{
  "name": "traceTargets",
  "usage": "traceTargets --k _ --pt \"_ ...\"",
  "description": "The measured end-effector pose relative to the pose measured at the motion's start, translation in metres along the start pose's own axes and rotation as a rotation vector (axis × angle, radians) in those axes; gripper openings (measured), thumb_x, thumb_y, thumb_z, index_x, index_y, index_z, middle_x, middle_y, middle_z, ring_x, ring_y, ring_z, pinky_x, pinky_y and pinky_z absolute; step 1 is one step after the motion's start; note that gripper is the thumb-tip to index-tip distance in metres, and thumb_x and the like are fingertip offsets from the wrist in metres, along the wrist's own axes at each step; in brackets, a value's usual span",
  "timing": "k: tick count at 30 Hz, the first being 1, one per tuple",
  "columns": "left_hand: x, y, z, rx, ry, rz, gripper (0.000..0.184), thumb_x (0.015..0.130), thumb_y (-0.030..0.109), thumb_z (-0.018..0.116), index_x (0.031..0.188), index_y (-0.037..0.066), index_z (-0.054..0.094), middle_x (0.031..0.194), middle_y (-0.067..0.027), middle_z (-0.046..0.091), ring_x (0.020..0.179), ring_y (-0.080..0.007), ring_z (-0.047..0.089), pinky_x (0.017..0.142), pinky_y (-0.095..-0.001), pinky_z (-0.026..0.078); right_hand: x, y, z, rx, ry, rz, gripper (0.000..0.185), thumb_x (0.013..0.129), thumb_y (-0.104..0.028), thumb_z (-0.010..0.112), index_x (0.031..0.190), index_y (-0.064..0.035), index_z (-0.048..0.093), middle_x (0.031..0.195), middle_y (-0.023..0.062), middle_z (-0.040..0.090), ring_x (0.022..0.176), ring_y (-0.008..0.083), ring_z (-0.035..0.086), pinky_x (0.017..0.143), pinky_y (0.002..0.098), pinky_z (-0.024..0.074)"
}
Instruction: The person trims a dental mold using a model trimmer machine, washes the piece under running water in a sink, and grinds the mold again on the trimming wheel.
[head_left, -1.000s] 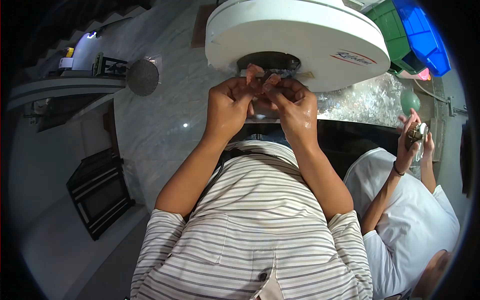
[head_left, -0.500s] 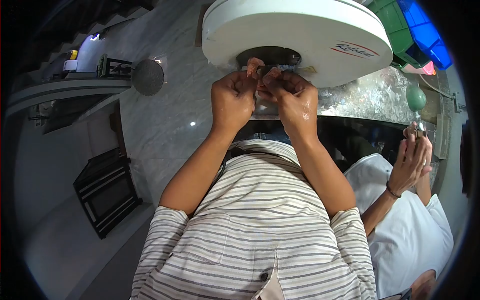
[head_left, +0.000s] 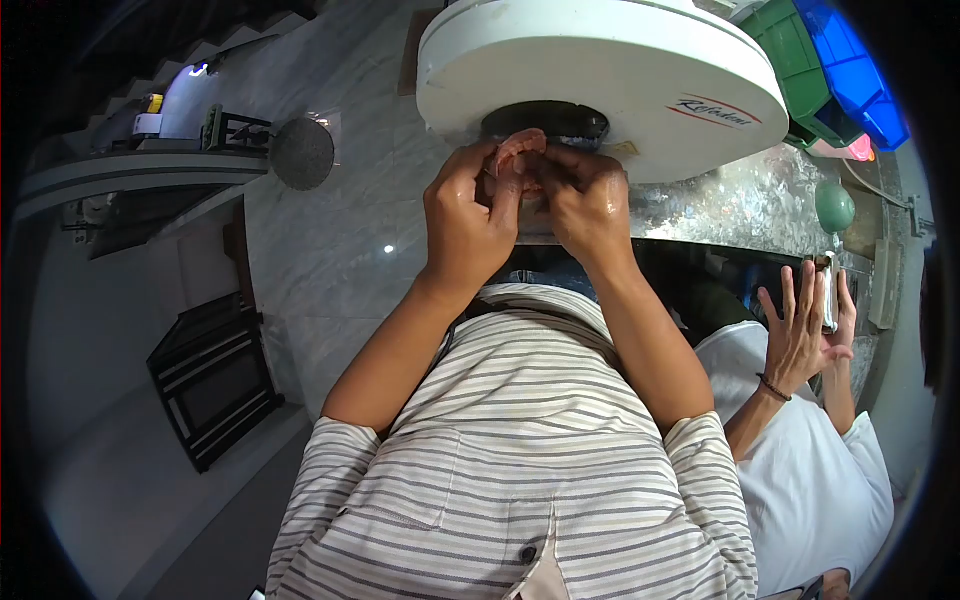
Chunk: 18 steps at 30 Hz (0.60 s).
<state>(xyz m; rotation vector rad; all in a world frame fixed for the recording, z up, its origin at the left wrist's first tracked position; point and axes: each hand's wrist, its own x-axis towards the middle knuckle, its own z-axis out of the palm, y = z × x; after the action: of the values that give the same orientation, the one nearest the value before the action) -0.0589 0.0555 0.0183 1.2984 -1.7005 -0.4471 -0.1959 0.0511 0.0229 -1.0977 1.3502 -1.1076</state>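
In the head view, a pink, curved piece that looks like a denture base [head_left: 522, 147] is held between my two hands. My left hand [head_left: 468, 205] is closed on its left side, thumb against it. The fingers of my right hand [head_left: 593, 208] are bent in at its right side and partly hidden; both hands look wet. Just beyond the piece is the dark oval opening [head_left: 545, 118] in the underside of a large white round machine housing [head_left: 640, 105]. Part of the piece is covered by my fingers.
Under the housing runs a wet, stained metal worktop [head_left: 700, 205]. At right, a co-worker's hands [head_left: 800, 325] are around a small metallic object [head_left: 828, 290], near a green ball [head_left: 835, 207]. Green bins [head_left: 785, 50] and blue bins [head_left: 850, 60] stand at the upper right.
The pink piece has turned in my fingers and tilts up, showing more of its curved edge. My hands are slightly lower from the opening. The co-worker's fingers have spread and the hands shifted.
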Motion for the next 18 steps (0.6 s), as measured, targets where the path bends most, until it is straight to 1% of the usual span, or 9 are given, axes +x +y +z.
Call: traceTargets --k 2,3,5,7,9,10,12,16,18 --pt "-0.005 0.005 0.004 -0.368 -0.013 -0.308 0.019 0.092 0.012 0.072 0.100 -0.004 0.066 0.074 -0.0109 0.068 0.059 -0.0169 0.067 0.056 -0.0295 0.050 0.006 0.011 0.000 -0.017 0.010 -0.015 0.016 0.092 -0.009 0.063 0.096 0.0016 0.075 0.069 0.0100 0.069 0.056 0.0136 0.060 0.055 0.0309 0.0487" --pt "-0.007 0.002 0.006 -0.367 -0.016 -0.309 0.019 0.092 0.012 0.072 0.100 -0.004 0.066 0.074 -0.0109 0.068 0.059 -0.0169 0.067 0.056 -0.0295 0.050 0.007 0.012 0.000 -0.033 0.019 -0.027 0.016 0.092 -0.008 0.062 0.096 0.0013 0.075 0.068 0.0091 0.068 0.055 0.0128 0.059 0.054 0.0311 0.0482" --pt "-0.011 -0.006 0.010 -0.375 -0.002 -0.292 0.022 0.092 0.015 0.075 0.097 -0.005 0.066 0.063 -0.0045 0.063 0.051 -0.0066 0.058 0.049 -0.0242 0.043 0.009 0.010 0.002 0.009 0.033 -0.011 0.016 0.092 -0.009 0.062 0.096 0.0011 0.075 0.067 0.0098 0.067 0.054 0.0130 0.059 0.053 0.0310 0.0476" --pt "-0.011 -0.004 0.009 -0.307 -0.032 -0.331 0.022 0.092 0.015 0.075 0.095 -0.005 0.066 0.060 -0.0033 0.061 0.050 -0.0062 0.055 0.048 -0.0242 0.041 0.010 0.006 0.004 0.052 0.048 0.008 0.017 0.092 -0.009 0.062 0.096 0.0009 0.075 0.067 0.0104 0.067 0.053 0.0133 0.058 0.053 0.0309 0.0469" --pt "-0.011 -0.004 0.008 -0.236 -0.063 -0.369 0.022 0.092 0.015 0.075 0.094 -0.004 0.065 0.056 -0.0021 0.059 0.048 -0.0057 0.052 0.047 -0.0241 0.038 0.012 0.006 0.006 0.069 0.038 0.030 0.017 0.090 -0.009 0.062 0.097 0.0024 0.074 0.067 0.0137 0.067 0.054 0.0177 0.059 0.055 0.0322 0.0478" --pt "-0.012 -0.004 0.010 -0.221 -0.044 -0.364 0.022 0.092 0.016 0.075 0.092 -0.004 0.065 0.055 -0.0014 0.058 0.047 -0.0052 0.050 0.046 -0.0240 0.037 0.014 0.009 0.006 0.074 0.041 0.033 0.017 0.090 -0.009 0.062 0.097 0.0024 0.074 0.067 0.0137 0.067 0.054 0.0177 0.059 0.055 0.0322 0.0478" --pt "-0.012 -0.004 0.013 -0.204 -0.032 -0.356 0.022 0.092 0.016 0.076 0.091 -0.004 0.065 0.053 -0.0007 0.056 0.046 -0.0047 0.048 0.046 -0.0239 0.035 0.016 0.016 0.007 -0.062 0.071 -0.086 0.018 0.089 -0.008 0.062 0.097 0.0040 0.073 0.070 0.0170 0.068 0.056 0.0229 0.061 0.058 0.0343 0.0498" --pt "-0.014 -0.005 0.017 -0.238 0.032 -0.303 0.022 0.091 0.015 0.076 0.090 -0.004 0.065 0.053 -0.0007 0.056 0.046 -0.0045 0.048 0.045 -0.0235 0.034 0.016 0.016 0.006 -0.122 0.062 -0.073 0.018 0.089 -0.008 0.063 0.098 0.0034 0.073 0.073 0.0201 0.069 0.060 0.0278 0.064 0.061 0.0360 0.0509" --pt "-0.014 -0.005 0.019 -0.265 0.048 -0.298 0.023 0.091 0.015 0.077 0.090 -0.004 0.065 0.053 -0.0007 0.056 0.046 -0.0044 0.048 0.045 -0.0233 0.034 0.017 0.018 0.008 -0.112 0.113 -0.173 0.016 0.088 -0.008 0.065 0.098 0.0016 0.074 0.076 0.0223 0.069 0.064 0.0308 0.067 0.062 0.0370 0.0514"
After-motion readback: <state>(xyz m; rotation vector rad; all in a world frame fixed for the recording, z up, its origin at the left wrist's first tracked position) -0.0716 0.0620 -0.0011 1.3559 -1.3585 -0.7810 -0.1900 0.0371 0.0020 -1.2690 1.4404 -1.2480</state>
